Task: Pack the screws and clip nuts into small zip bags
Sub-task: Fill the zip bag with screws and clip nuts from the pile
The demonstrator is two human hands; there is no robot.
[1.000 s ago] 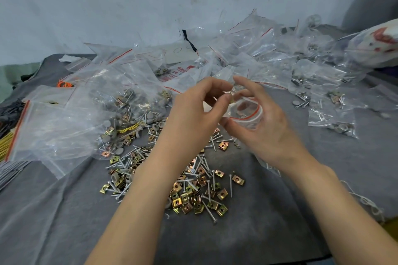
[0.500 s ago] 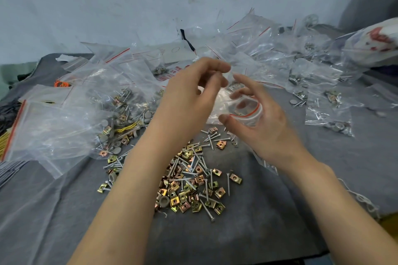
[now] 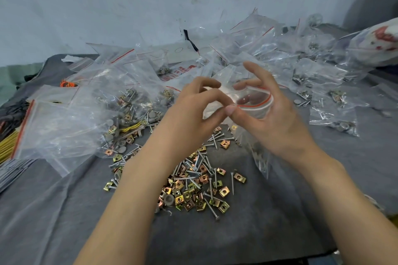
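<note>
The main risk is the mouth of the small clear plastic zip bag [image 3: 254, 103] slipping shut or out of the fingers. The film looks thin and slick, and it is held only at the rim. The right hand [image 3: 273, 118] curls round the far side with its thumb on the near edge, so its grip is closed on the bag. The left hand [image 3: 193, 114] has its fingers curled at the same near edge and seems to pinch it, though its thumb is hidden. If either pinch loosens, the opening would likely collapse. A few screws appear to sit in the bag's hanging lower part, and tilting it could spill them. Sharp points may also pierce the film.

The bag is held in the air between the two hands, above the loose heap of silver screws and brass-coloured square clip nuts [image 3: 200, 178] on the grey cloth-covered surface [image 3: 280, 221]. Its mouth is rounded open, ringed by a red stripe, and the body is crumpled and see-through. Filled clear bags [image 3: 331, 112] lie to the right.
</note>
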